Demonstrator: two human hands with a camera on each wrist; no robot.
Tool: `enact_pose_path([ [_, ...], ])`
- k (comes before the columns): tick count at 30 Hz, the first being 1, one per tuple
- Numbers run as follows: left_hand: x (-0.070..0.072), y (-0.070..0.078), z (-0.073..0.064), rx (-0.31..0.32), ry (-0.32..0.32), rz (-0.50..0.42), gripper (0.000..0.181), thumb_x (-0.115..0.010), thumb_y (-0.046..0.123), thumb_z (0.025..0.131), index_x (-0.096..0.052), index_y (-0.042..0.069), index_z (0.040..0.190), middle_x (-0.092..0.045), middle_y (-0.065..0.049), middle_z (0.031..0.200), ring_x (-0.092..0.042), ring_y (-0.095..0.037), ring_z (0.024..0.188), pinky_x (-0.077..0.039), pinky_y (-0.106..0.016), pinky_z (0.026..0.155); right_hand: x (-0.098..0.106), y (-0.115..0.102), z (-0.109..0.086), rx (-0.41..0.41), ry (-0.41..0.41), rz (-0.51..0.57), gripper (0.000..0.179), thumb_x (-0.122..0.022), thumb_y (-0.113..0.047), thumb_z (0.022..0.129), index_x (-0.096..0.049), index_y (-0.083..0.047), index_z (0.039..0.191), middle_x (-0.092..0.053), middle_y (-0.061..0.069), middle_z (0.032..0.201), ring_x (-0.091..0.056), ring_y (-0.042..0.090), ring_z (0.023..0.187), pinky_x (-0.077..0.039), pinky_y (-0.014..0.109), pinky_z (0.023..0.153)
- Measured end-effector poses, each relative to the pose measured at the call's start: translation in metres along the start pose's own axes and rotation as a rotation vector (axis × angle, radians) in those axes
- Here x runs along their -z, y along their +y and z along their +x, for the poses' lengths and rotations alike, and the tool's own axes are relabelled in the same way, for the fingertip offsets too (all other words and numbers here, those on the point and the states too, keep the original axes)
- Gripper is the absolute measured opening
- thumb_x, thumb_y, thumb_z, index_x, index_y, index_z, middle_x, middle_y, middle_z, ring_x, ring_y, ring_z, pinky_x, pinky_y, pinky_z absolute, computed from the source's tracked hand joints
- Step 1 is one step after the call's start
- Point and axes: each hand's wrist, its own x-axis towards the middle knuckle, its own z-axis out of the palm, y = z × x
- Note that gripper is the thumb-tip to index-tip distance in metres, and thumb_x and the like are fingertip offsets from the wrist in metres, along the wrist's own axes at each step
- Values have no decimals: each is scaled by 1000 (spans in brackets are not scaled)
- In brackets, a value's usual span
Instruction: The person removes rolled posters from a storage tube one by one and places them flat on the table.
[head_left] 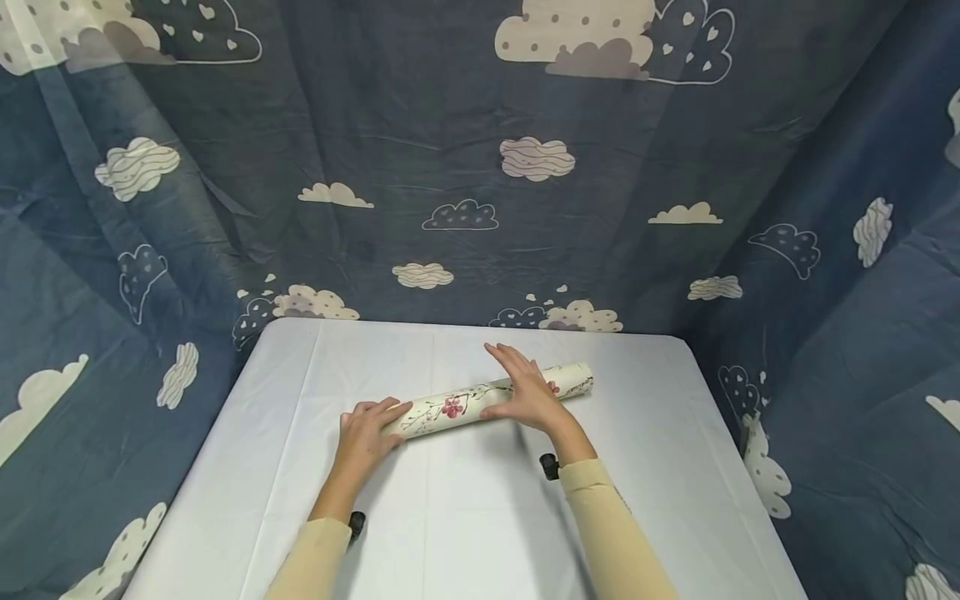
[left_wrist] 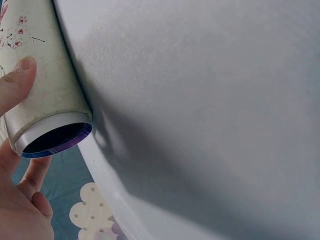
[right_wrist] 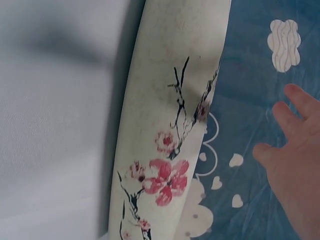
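A cream wallpaper roll [head_left: 435, 414], printed with pink blossoms and dark twigs, lies slantwise across the white table. My left hand [head_left: 365, 435] grips its left end. In the left wrist view the thumb [left_wrist: 22, 80] presses on the roll's side [left_wrist: 57, 85], and other fingers show by the open end, which has a blue-purple rim. Over the right half, my right hand [head_left: 534, 402] is spread wide, with thumb and fingers apart. The right wrist view shows that hand [right_wrist: 295, 150] beside the roll [right_wrist: 160, 115], its fingers off the printed surface.
The white table [head_left: 360, 350] has rounded far corners. Dark blue curtain cloth [head_left: 390, 100] with cloud prints hangs behind it and on both sides. A small black wrist device [head_left: 550, 467] is on the right wrist, another [head_left: 357, 525] on the left.
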Motion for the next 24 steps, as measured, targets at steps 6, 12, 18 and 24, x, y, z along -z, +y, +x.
enact_pose_path([
  [6,-1,0,0,-7,13,-9,61,-92,17,79,-74,22,136,-71,-8,142,-63,-35,124,-36,-47,88,-3,-8,2,18,1,-22,119,-99,-39,71,-31,-29,168,-29,13,176,-23,42,163,-7,72,128],
  [12,-3,0,1,5,9,-2,61,-92,18,78,-74,23,136,-71,-7,143,-63,-34,124,-36,-47,88,-7,-16,5,8,-31,-57,121,-98,-44,70,-29,-31,169,-25,9,177,-20,38,165,-5,68,130],
  [18,-3,-1,-1,9,21,-21,61,-92,17,78,-75,22,136,-71,-9,142,-63,-35,124,-35,-47,88,-14,-21,6,27,-25,-72,119,-98,-44,70,-32,-32,168,-27,10,177,-22,38,164,-6,69,129],
  [24,-4,-2,-1,0,35,-19,61,-92,17,77,-75,22,135,-71,-9,142,-63,-36,123,-35,-47,87,-21,-25,9,35,-32,-85,116,-98,-41,71,-35,-30,167,-28,9,176,-22,38,164,-5,69,129],
])
